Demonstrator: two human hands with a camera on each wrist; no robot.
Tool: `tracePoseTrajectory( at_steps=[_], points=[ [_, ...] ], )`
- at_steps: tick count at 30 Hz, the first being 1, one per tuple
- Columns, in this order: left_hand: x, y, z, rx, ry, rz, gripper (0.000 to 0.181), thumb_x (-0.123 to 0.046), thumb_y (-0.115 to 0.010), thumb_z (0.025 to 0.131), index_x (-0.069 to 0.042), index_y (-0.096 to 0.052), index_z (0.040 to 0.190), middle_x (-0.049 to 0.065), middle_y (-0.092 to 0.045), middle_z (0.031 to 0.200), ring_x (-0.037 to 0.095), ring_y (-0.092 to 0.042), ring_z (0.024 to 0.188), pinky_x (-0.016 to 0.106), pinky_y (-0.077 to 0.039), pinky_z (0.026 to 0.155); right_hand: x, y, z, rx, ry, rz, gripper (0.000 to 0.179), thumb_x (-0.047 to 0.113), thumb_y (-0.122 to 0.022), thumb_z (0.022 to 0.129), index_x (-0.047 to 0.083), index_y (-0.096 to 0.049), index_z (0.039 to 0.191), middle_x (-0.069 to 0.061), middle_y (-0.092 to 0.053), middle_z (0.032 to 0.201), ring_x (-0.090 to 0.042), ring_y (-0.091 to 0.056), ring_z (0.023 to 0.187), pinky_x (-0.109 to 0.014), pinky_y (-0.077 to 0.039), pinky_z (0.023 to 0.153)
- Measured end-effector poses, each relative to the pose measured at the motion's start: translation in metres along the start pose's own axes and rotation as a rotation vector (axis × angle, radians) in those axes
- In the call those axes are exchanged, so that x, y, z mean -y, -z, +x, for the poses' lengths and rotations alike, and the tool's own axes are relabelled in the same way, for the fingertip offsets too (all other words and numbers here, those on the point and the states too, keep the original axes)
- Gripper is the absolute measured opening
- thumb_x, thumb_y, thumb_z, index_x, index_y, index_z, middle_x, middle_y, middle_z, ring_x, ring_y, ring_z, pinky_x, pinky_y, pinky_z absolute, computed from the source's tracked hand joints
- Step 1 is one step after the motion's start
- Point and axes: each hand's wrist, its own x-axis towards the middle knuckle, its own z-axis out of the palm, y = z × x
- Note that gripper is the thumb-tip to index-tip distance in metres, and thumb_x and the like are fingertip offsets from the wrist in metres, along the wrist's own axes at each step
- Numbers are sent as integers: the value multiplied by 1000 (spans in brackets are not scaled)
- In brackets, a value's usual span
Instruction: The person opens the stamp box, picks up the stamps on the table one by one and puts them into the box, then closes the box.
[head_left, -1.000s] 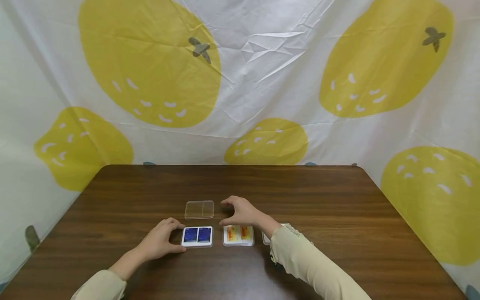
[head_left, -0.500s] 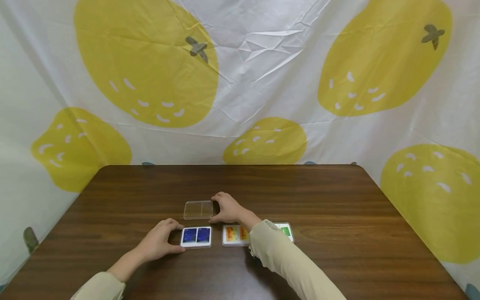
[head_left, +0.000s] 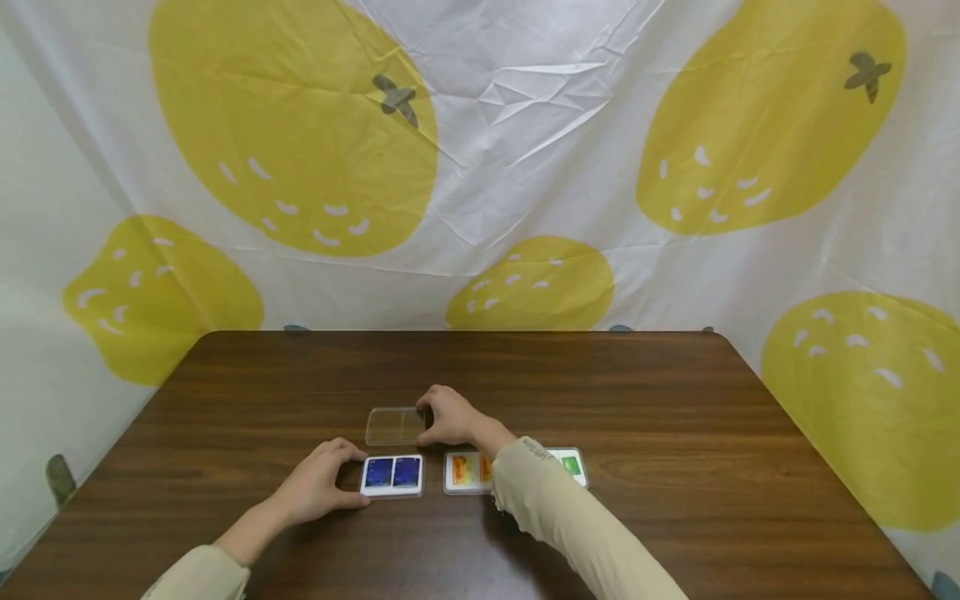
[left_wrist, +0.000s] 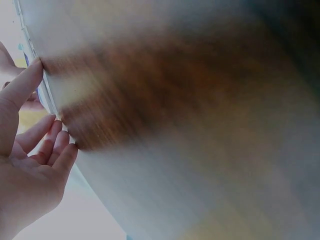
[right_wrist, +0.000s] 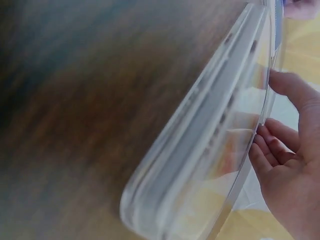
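In the head view my left hand [head_left: 322,477] holds the left side of a flat white card case [head_left: 393,492], thumb at its near corner and fingers at its far corner. Two dark-blue cards show in that case. Just beyond it, a clear plastic lid [head_left: 386,425] is held by its right edge between the thumb and fingers of my right hand [head_left: 450,417]. In the left wrist view, the left fingertips [left_wrist: 37,65] are right at the case's edge. The right wrist view has the right hand [right_wrist: 295,160] behind a closer clear-sided case [right_wrist: 200,130].
Right of the blue case lies a case with orange pictures [head_left: 461,472], partly covered by my right sleeve [head_left: 570,512]. Past the sleeve shows a case with a green picture [head_left: 572,465]. Everything lies on a brown wooden table [head_left: 675,417], with a lemon-print cloth [head_left: 525,167] behind.
My right hand has moved left and taken hold of the clear lid, which has shifted slightly toward me. The left hand and the blue case have stayed put.
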Motion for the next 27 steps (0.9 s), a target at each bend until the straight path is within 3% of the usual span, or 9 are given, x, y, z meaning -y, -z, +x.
tracePoseTrajectory(
  at_steps=[4, 10, 18, 27],
  points=[
    [0, 0, 0, -3, 4, 4, 51, -29, -81, 64, -1, -62, 103, 4, -57, 99, 25, -52, 98, 43, -43, 86, -1, 2, -3, 12, -60, 84, 49, 27, -77, 66, 1, -64, 105, -8, -61, 99, -19, -56, 93, -26, -45, 82],
    [0, 0, 1, -12, -10, 14, 51, -29, -81, 62, -1, -62, 101, 3, -58, 98, 25, -53, 97, 44, -43, 86, -6, 8, -10, -44, -98, 152, 44, 26, -75, 63, 1, -65, 99, -7, -63, 93, -17, -58, 88, -25, -46, 78],
    [0, 0, 0, -11, -10, 7, 52, -30, -81, 62, -2, -63, 102, 3, -58, 99, 26, -53, 97, 44, -43, 86, 1, 16, -25, -45, -50, 161, 47, 26, -77, 64, 2, -64, 101, -5, -60, 94, -16, -56, 87, -24, -46, 77],
    [0, -1, 0, -21, 6, 6, 52, -26, -82, 62, 0, -62, 102, 4, -58, 100, 27, -53, 99, 45, -42, 86, 19, 15, -48, -53, 87, 168, 44, 19, -80, 62, 0, -64, 98, -6, -60, 92, -16, -56, 83, -21, -45, 74]
  ],
)
